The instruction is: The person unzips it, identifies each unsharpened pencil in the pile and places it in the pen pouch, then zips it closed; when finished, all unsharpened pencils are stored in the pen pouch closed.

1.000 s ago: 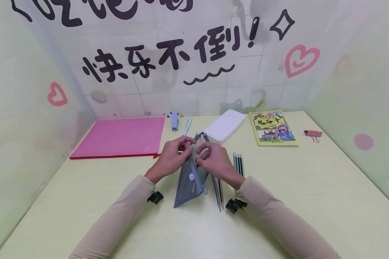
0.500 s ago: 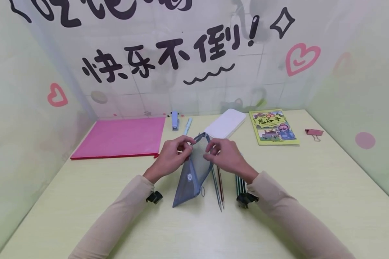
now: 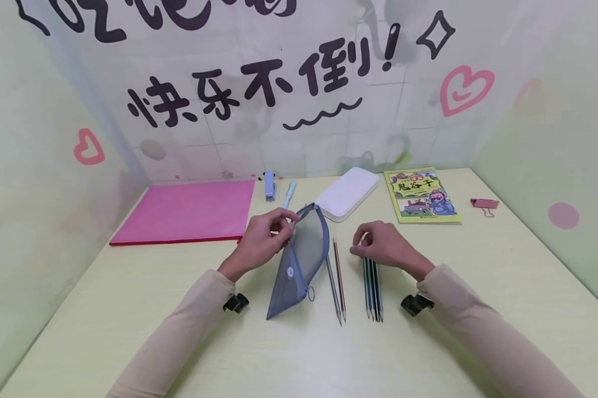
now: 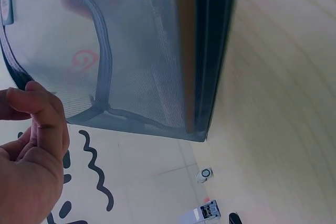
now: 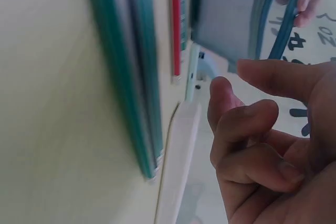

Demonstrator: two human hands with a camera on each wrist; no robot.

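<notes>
A blue-grey mesh pencil pouch (image 3: 285, 290) stands at the middle of the table with its zipped mouth spread. My left hand (image 3: 263, 240) pinches the left edge of that mouth between thumb and fingers. Through the mesh in the left wrist view, a brown strip (image 4: 186, 51) runs along the pouch's side. My right hand (image 3: 385, 244) is over the back end of several dark green and black pencils (image 3: 373, 293). Its thumb and index finger are apart, with nothing between them in the right wrist view. Between pouch and bundle lie a red pencil (image 3: 339, 279) and a teal pencil (image 3: 334, 293).
Behind the pouch lies a white case (image 3: 349, 193). A pink folder (image 3: 184, 213) is at the back left, beside a blue stapler (image 3: 269, 187) and a light-blue pen (image 3: 289, 193). A yellow booklet (image 3: 422, 196) and a pink binder clip (image 3: 484, 204) lie at the back right.
My right hand has let go of the pouch's right edge and moved right to above the pencil bundle. The pouch's mouth has spread wider. My left hand keeps its grip.
</notes>
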